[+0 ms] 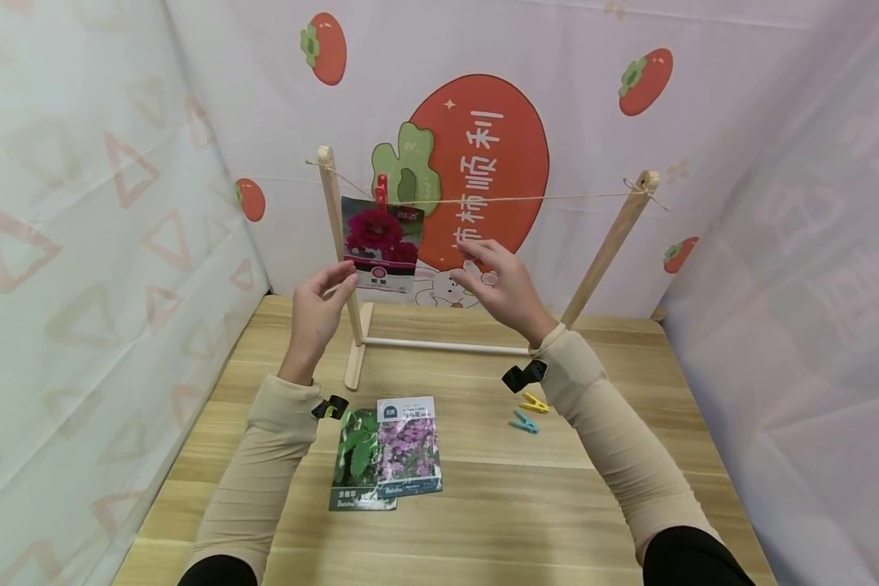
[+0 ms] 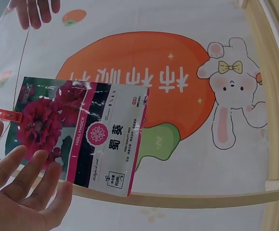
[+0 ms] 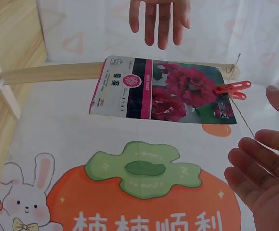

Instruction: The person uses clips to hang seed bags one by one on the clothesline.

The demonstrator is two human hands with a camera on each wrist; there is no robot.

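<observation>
A hollyhock seed packet [image 1: 383,244] with dark pink flowers hangs from a thin string [image 1: 520,198], held by a red clothespin [image 1: 382,192]. My left hand [image 1: 318,316] is raised beside it, fingertips overlapping the packet's lower left edge in the head view. In the left wrist view, the left hand's fingers [image 2: 21,183] are spread and grip nothing. To the right of the packet is my right hand [image 1: 507,289], also holding nothing. Its fingers [image 3: 257,159] are loosely bent in the right wrist view, near the string and the red clothespin [image 3: 233,89].
Wooden posts [image 1: 608,248] carry the string, with a white rod [image 1: 447,347] low between them. Two more seed packets, one purple-flowered [image 1: 408,448] and one green-leaved [image 1: 355,456], overlap on the wooden table [image 1: 483,529]. A yellow clothespin [image 1: 535,403] and a blue clothespin [image 1: 523,422] lie at right.
</observation>
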